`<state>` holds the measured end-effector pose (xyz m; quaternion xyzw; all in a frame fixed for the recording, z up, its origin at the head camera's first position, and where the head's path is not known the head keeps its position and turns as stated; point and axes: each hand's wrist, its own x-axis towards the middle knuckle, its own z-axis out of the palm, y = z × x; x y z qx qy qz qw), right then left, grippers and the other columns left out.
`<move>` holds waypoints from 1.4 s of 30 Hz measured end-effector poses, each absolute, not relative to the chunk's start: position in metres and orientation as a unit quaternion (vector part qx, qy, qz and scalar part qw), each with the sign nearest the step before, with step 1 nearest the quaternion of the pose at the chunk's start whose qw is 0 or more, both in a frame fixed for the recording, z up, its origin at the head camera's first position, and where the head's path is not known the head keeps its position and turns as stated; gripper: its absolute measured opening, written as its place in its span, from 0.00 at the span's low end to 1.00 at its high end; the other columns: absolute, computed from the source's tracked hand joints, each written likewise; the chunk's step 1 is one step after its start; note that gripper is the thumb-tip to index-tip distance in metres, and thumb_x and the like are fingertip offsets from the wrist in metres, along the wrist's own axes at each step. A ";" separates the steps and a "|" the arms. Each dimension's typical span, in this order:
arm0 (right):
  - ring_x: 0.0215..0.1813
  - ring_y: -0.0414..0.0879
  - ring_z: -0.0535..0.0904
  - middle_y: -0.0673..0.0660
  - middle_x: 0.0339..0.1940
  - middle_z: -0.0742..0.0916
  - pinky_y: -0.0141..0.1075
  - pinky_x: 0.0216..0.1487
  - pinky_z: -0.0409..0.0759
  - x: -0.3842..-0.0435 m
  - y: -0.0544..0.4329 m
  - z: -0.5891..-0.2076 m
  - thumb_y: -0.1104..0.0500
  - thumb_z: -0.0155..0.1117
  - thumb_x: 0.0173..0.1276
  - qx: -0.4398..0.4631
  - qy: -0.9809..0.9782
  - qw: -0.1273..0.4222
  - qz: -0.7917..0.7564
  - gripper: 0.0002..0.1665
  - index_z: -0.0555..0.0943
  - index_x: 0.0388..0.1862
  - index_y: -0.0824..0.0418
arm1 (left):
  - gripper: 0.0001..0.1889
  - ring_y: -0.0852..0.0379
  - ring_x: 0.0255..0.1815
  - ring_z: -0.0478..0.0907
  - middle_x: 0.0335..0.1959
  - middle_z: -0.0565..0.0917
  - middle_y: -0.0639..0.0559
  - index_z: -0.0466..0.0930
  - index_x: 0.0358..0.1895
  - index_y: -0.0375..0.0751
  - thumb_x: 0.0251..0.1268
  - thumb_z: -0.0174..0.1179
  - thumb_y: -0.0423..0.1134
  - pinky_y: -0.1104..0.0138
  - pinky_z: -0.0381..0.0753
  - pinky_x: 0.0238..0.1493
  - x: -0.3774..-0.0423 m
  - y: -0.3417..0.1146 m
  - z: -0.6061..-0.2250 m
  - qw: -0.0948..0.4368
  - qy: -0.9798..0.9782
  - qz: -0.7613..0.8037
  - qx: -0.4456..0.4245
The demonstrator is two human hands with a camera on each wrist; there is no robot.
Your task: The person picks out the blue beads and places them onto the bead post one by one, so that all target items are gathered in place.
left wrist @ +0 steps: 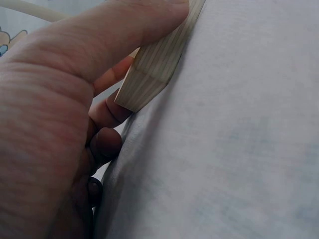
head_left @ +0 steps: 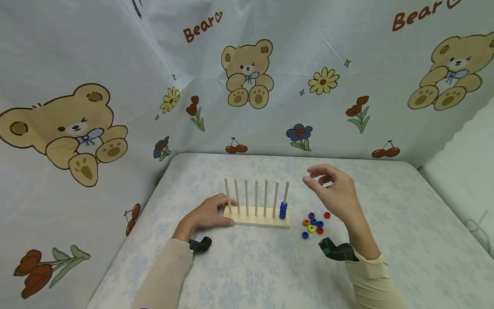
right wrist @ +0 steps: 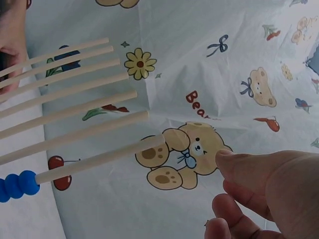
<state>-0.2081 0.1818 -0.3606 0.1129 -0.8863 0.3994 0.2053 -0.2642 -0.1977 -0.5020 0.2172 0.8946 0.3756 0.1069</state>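
A wooden peg rack (head_left: 254,221) with several upright pegs stands on the table. Its left end is gripped by my left hand (head_left: 208,213), the thumb along the front edge and the fingers behind; the left wrist view shows the end of the base (left wrist: 149,69) between them. Blue beads (head_left: 283,210) are stacked on the rightmost peg, also visible in the right wrist view as blue beads (right wrist: 19,185) low on it. Up and to the right of that peg, my right hand (head_left: 337,193) hovers with thumb and loosely bent fingers apart, holding nothing.
Loose beads lie right of the rack, below the right hand: several blue, red, orange and purple ones around a yellow bead (head_left: 311,229). The table (head_left: 247,270) has a pale mottled cover. A bear-print curtain (head_left: 285,56) hangs behind and at the left.
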 end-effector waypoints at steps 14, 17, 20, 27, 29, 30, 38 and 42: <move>0.37 0.42 0.77 0.55 0.43 0.88 0.32 0.31 0.76 -0.203 0.209 -0.366 0.47 0.69 0.69 0.092 -0.900 0.212 0.370 0.16 0.84 0.49 0.54 | 0.27 0.61 0.55 0.74 0.53 0.77 0.69 0.79 0.51 0.72 0.45 0.78 0.61 0.58 0.73 0.59 -0.264 -0.199 -0.505 0.107 0.896 0.377 0.211; 0.37 0.41 0.77 0.56 0.44 0.88 0.32 0.30 0.76 -0.201 0.214 -0.368 0.47 0.69 0.69 0.090 -0.900 0.213 0.369 0.17 0.84 0.49 0.55 | 0.27 0.61 0.55 0.74 0.53 0.78 0.69 0.79 0.51 0.72 0.45 0.78 0.61 0.59 0.73 0.58 -0.263 -0.198 -0.505 0.110 0.895 0.379 0.209; 0.37 0.41 0.77 0.56 0.43 0.88 0.32 0.30 0.76 -0.200 0.219 -0.370 0.47 0.69 0.69 0.088 -0.903 0.210 0.365 0.17 0.84 0.49 0.55 | 0.27 0.61 0.55 0.74 0.54 0.78 0.68 0.80 0.51 0.72 0.44 0.78 0.61 0.59 0.73 0.58 -0.262 -0.199 -0.506 0.110 0.894 0.382 0.208; 0.37 0.42 0.79 0.56 0.42 0.88 0.33 0.29 0.77 -0.206 0.234 -0.380 0.46 0.68 0.70 0.103 -0.913 0.179 0.352 0.18 0.84 0.51 0.55 | 0.27 0.60 0.52 0.74 0.53 0.78 0.67 0.80 0.51 0.71 0.44 0.78 0.62 0.60 0.75 0.55 -0.263 -0.198 -0.504 0.105 0.894 0.380 0.215; 0.38 0.44 0.80 0.56 0.42 0.88 0.33 0.29 0.77 -0.209 0.237 -0.382 0.47 0.68 0.70 0.113 -0.914 0.172 0.350 0.18 0.84 0.52 0.56 | 0.27 0.60 0.51 0.74 0.53 0.78 0.67 0.79 0.51 0.71 0.45 0.78 0.62 0.61 0.75 0.54 -0.263 -0.199 -0.503 0.103 0.895 0.377 0.214; 0.39 0.44 0.80 0.56 0.42 0.88 0.32 0.30 0.77 -0.211 0.238 -0.383 0.47 0.67 0.70 0.117 -0.914 0.169 0.349 0.18 0.83 0.52 0.56 | 0.27 0.60 0.51 0.74 0.53 0.78 0.67 0.79 0.51 0.71 0.45 0.78 0.62 0.61 0.74 0.54 -0.263 -0.199 -0.503 0.102 0.896 0.376 0.212; 0.39 0.44 0.80 0.53 0.41 0.87 0.33 0.32 0.78 -0.221 0.247 -0.391 0.47 0.67 0.70 0.137 -0.914 0.145 0.352 0.17 0.83 0.52 0.54 | 0.27 0.58 0.50 0.73 0.51 0.78 0.66 0.80 0.51 0.69 0.44 0.78 0.62 0.60 0.74 0.53 -0.266 -0.199 -0.502 0.095 0.898 0.373 0.212; 0.40 0.44 0.78 0.52 0.40 0.87 0.33 0.33 0.77 -0.221 0.250 -0.399 0.47 0.68 0.70 0.154 -0.917 0.117 0.349 0.15 0.84 0.51 0.52 | 0.27 0.59 0.50 0.74 0.51 0.78 0.67 0.80 0.51 0.70 0.44 0.78 0.62 0.61 0.74 0.53 -0.265 -0.199 -0.506 0.100 0.898 0.371 0.213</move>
